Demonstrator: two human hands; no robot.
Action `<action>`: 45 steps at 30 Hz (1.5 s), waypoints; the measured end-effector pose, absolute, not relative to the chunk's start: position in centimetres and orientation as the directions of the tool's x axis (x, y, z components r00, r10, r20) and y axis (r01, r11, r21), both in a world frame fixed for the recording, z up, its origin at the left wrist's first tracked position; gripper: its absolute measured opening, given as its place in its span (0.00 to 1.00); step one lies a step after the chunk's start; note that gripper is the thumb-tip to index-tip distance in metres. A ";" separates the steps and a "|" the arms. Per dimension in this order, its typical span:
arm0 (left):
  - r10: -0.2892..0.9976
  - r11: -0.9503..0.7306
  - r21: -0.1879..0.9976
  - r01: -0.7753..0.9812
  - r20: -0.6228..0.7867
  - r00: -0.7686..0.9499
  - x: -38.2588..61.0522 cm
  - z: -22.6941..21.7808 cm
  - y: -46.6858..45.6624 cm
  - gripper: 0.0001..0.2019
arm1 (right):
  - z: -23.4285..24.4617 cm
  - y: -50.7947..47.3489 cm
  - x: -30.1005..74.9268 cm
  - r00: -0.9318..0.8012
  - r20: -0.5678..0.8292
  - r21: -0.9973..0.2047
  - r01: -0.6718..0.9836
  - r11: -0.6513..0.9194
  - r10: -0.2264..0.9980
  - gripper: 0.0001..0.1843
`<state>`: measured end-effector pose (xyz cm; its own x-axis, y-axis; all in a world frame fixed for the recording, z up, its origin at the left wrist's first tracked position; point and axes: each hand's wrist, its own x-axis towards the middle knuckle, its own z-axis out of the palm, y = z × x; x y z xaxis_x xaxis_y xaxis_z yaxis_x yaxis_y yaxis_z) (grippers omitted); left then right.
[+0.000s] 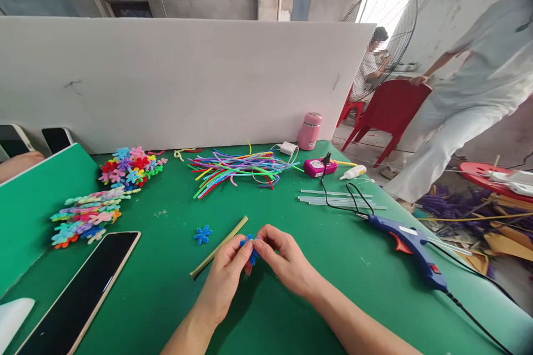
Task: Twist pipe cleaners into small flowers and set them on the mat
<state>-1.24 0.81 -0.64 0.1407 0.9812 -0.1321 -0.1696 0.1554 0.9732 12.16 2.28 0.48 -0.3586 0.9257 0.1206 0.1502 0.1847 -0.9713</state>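
Note:
Between the fingertips of my left hand [228,272] and my right hand [283,259] is a blue pipe-cleaner flower [253,255]. Both hands are closed in a pinch on it, and the fingers cover part of its petals. A second blue pipe-cleaner flower [202,235] lies flat on the green table, left of my hands. Just behind my left hand a thin olive-green stick [237,228] lies slantwise, partly hidden by that hand.
Colourful pipe cleaners [237,169] lie loose at the back. Finished flowers [131,169] pile up at left, near a large phone [83,294]. A blue glue gun [410,244], glue sticks [337,200] and a pink bottle [310,132] are at right. A person [466,89] stands by a red chair [389,108].

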 end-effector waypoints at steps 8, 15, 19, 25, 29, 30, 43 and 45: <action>0.971 0.195 0.921 -0.337 -0.134 0.197 -1.0 -0.5 0.0 0.11 | -0.1 1.3 11.5 -0.266 0.260 -0.939 0.156 0.308 0.928 0.14; 0.953 0.265 0.860 -0.436 -0.165 0.255 -0.6 0.1 0.0 0.09 | -0.6 1.1 10.5 -0.242 0.063 -0.961 -0.275 -0.006 0.968 0.15; 0.950 0.262 0.881 -0.394 -0.164 0.265 -0.5 0.2 0.2 0.10 | -0.4 1.2 10.2 -0.256 -0.069 -0.895 -0.410 -0.173 0.964 0.14; 0.960 0.186 0.937 -0.296 -0.110 0.256 -0.9 0.1 0.1 0.10 | -0.1 1.1 10.5 -0.301 -0.062 -0.881 -0.432 -0.194 0.951 0.13; 0.949 0.214 0.929 -0.303 -0.124 0.290 -1.3 0.2 0.2 0.10 | -0.2 1.2 10.6 -0.314 -0.021 -0.903 -0.401 -0.152 0.949 0.14; 0.947 0.227 0.922 -0.314 -0.134 0.291 -1.3 0.3 0.2 0.10 | -0.2 1.2 10.6 -0.322 -0.032 -0.898 -0.407 -0.169 0.946 0.14; 0.972 0.169 0.925 -0.340 -0.100 0.211 -1.2 0.3 0.7 0.10 | 0.6 2.3 12.2 -0.457 0.166 -0.985 -0.125 0.122 0.874 0.15; 0.973 0.163 0.941 -0.296 -0.104 0.205 -1.3 0.4 0.7 0.08 | 0.4 2.3 12.3 -0.457 0.152 -0.988 -0.083 0.128 0.876 0.15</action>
